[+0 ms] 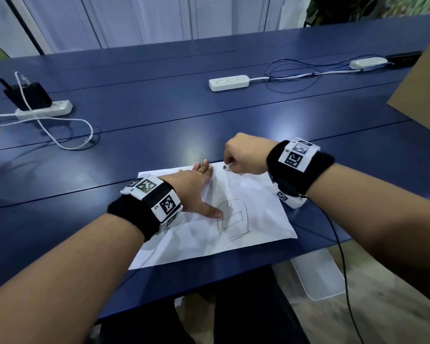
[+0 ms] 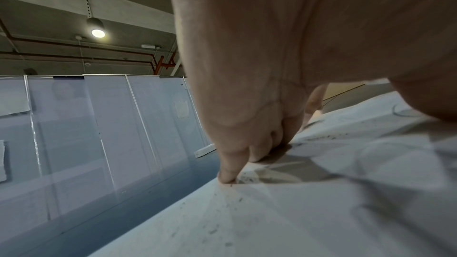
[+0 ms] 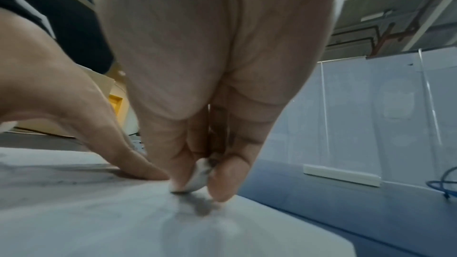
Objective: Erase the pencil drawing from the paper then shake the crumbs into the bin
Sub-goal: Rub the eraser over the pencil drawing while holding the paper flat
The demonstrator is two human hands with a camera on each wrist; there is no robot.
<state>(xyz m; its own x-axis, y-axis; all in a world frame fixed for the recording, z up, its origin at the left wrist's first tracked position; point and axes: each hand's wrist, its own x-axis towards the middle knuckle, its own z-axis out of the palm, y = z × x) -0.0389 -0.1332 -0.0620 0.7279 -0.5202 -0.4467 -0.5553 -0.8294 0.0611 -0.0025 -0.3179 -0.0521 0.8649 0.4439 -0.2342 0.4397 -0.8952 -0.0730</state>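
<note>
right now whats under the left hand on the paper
The left hand lies flat on the paper, thumb touching the pencil drawing. Dark eraser crumbs lie near its fingertips. Anything under the palm is hidden.

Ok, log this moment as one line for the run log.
stage: erasing | right hand: pinches eraser on paper far edge | left hand: flat, pressing paper | drawing: remains | crumbs: on paper
</note>
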